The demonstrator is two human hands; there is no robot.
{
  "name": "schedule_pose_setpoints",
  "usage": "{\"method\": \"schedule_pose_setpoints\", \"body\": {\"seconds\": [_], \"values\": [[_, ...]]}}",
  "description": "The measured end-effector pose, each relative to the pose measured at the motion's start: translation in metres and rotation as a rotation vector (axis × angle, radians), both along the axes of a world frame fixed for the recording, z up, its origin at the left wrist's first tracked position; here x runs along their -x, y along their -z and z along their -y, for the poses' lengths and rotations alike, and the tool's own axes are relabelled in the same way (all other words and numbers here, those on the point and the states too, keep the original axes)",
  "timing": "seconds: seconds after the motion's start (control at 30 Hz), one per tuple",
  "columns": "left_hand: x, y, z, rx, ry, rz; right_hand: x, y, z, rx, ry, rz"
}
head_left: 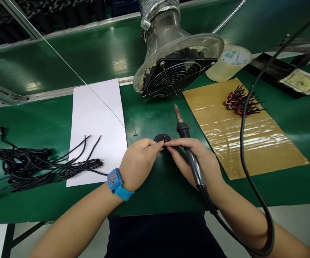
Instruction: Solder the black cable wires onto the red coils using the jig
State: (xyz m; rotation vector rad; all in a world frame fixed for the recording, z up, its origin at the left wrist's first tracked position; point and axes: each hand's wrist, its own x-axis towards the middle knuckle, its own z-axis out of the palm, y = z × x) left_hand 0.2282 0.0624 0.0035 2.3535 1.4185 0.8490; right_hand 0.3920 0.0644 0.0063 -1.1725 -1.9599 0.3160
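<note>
Near the middle of the green table, a small black disc lies flat with a tiny red and black part over it. My left hand, with a blue strap at the wrist, pinches at the edge of this part. From the other side my right hand meets it, thumb and forefinger closed at the same spot. A soldering iron rests across my right hand, its tip pointing forward. What exactly lies between the fingertips is too small to tell.
A fume hood with a fan hangs just beyond my hands. Coiled black cables lie left, partly on white paper. Brown sheet at right bears small wired parts. The iron's cord loops past my right arm.
</note>
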Motion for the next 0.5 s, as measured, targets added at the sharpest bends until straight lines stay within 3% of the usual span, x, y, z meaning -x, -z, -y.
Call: {"method": "schedule_pose_setpoints", "body": {"seconds": [0.13, 0.27, 0.37, 0.5], "values": [[0.001, 0.003, 0.002, -0.125, 0.053, -0.144, 0.003, -0.003, -0.001, 0.013, 0.032, -0.009], [0.0, 0.004, 0.002, -0.113, 0.06, -0.14, 0.003, -0.002, -0.002, -0.008, 0.035, 0.01], [-0.003, 0.0, 0.0, 0.027, 0.015, 0.001, 0.003, 0.0, -0.004, -0.027, 0.03, 0.011], [-0.005, -0.014, -0.008, 0.377, -0.092, 0.204, 0.004, 0.002, -0.005, -0.012, 0.011, -0.014]]}}
